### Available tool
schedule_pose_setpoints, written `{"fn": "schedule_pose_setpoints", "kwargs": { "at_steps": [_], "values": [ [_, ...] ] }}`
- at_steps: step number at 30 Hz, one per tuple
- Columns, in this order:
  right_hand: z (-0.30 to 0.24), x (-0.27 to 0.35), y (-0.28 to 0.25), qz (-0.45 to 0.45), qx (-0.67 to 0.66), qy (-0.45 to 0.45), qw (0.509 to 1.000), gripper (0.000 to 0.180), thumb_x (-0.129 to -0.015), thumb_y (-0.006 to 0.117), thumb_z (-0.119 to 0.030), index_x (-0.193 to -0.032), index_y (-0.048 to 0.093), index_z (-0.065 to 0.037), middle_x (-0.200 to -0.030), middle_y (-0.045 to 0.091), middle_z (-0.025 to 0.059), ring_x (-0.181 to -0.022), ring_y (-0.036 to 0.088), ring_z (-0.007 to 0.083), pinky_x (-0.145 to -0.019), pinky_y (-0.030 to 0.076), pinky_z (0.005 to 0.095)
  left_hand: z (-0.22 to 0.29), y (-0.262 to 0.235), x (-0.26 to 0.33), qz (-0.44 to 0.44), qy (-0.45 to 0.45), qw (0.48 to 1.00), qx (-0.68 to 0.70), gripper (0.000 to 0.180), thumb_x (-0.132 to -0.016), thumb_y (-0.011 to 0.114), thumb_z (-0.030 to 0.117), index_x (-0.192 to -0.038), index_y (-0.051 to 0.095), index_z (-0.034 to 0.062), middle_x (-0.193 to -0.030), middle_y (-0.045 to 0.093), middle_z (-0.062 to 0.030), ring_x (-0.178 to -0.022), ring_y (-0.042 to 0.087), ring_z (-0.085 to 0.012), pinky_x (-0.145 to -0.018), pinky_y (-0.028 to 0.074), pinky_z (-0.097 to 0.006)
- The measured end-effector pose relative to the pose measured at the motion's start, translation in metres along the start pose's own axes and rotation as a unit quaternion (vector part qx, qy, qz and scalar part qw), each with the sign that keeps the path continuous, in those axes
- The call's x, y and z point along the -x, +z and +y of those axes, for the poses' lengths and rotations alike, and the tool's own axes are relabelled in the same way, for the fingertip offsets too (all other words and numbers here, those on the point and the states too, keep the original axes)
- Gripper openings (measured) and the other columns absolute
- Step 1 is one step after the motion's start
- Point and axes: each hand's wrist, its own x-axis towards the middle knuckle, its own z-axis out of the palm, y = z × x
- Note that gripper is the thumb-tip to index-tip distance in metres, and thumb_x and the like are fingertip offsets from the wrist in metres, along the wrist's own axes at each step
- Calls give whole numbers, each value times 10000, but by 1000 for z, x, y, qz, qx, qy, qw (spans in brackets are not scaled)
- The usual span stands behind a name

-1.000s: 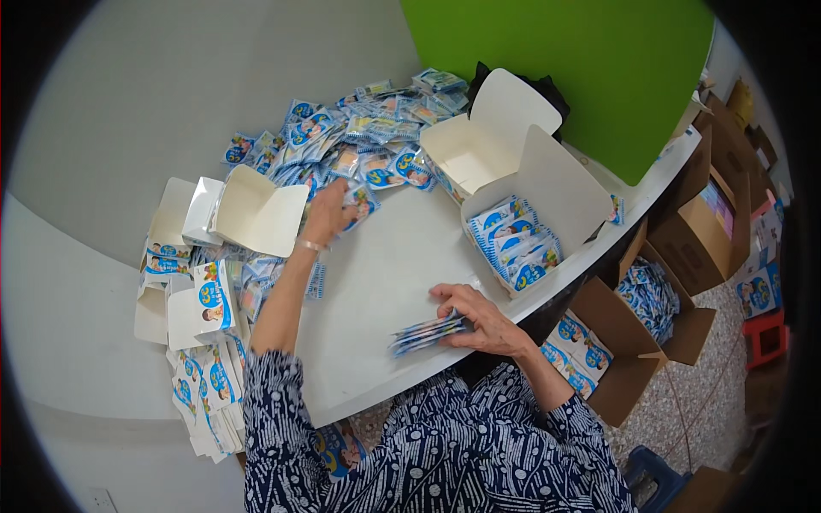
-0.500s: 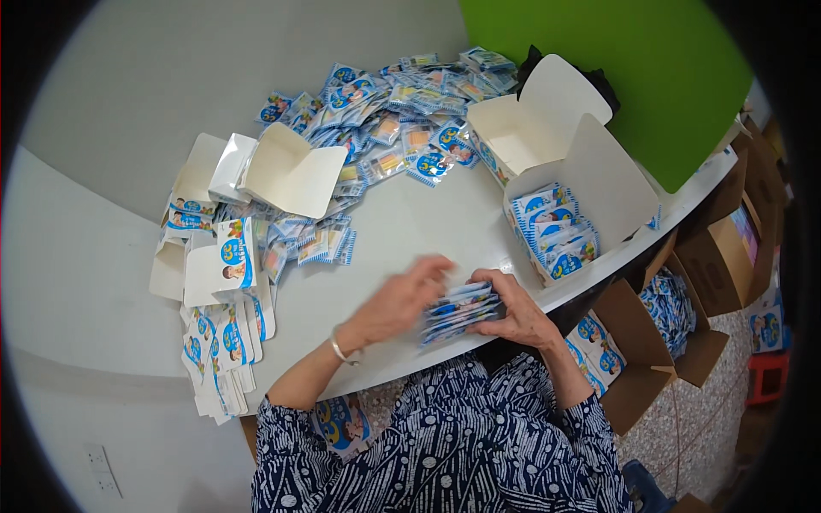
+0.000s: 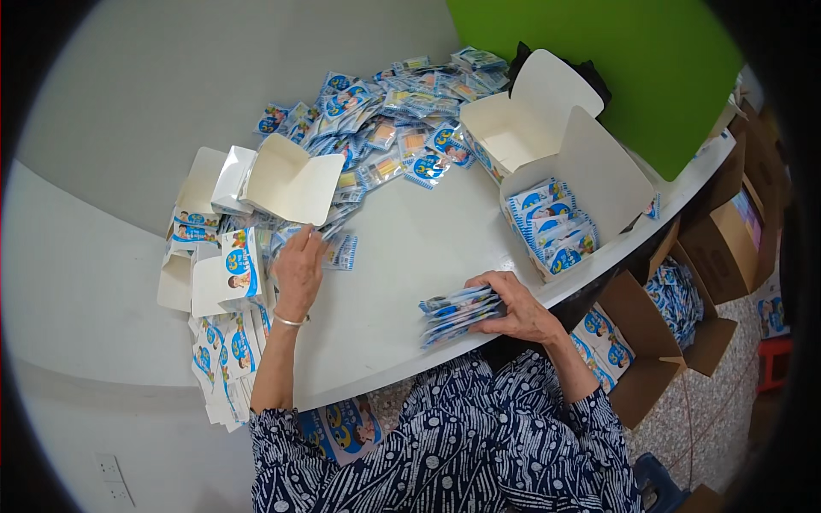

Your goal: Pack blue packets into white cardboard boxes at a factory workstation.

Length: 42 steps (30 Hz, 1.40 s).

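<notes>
A white table [image 3: 402, 256] curves in front of the person. A heap of small packets [image 3: 393, 111] spreads over its far and left side. On the right, an open box [image 3: 607, 175] contains more packets in rows, just beside a second open box [image 3: 500, 132]. The left hand [image 3: 298, 269] reaches to the heap's near left part, fingers close together; whether they pinch a packet I cannot tell. The right hand [image 3: 517, 312] clamps a stack of packets [image 3: 457, 312] between thumb and fingers near the table's front edge. A bracelet [image 3: 291, 322] circles the left wrist.
</notes>
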Motion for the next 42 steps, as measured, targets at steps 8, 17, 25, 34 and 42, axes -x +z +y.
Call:
{"fn": "schedule_pose_setpoints", "kwargs": {
  "at_steps": [8,17,25,34,42],
  "values": [
    [8,-2,2,36,-7,-89,995,595,-674,796,-234,-1165,490,-97,-1428,381,145,-1289,406,338,-1083,311,417,91,12,-16,-5,-154,804,574,218,-940,577,69,-1135,630,-12,-939,658,-40,-818,574,-83,-735,451,-207],
    [11,-3,3,31,21,-77,996,589,-674,803,-225,-1168,494,-137,-1542,200,186,-1385,311,356,-1127,277,430,125,28,6,-2,-259,696,669,258,-956,585,147,-1165,616,0,-867,592,39,-728,463,-25,-632,384,-173],
    [12,-2,6,33,20,-80,996,591,-675,811,-230,-1167,501,-126,-1536,225,187,-1379,323,349,-1126,267,419,101,44,-3,131,-147,930,310,418,-894,650,204,-1247,544,7,-1181,594,-113,-1049,554,-194,-921,445,-337],
    [7,-2,2,24,40,-79,996,588,-675,802,-233,-1167,502,-115,-1512,292,179,-1383,308,348,-1122,265,421,128,40,-16,33,-131,957,256,493,-780,719,344,-1088,576,-13,-1079,554,-152,-1005,536,-302,-869,447,-402],
    [12,-3,5,20,38,-105,994,577,-706,787,-299,-1168,497,-113,-1496,324,176,-1371,315,352,-1114,257,434,113,59,-50,-50,-91,984,147,482,-732,729,379,-998,602,-2,-944,566,-146,-863,553,-310,-705,477,-415]
  ]
}}
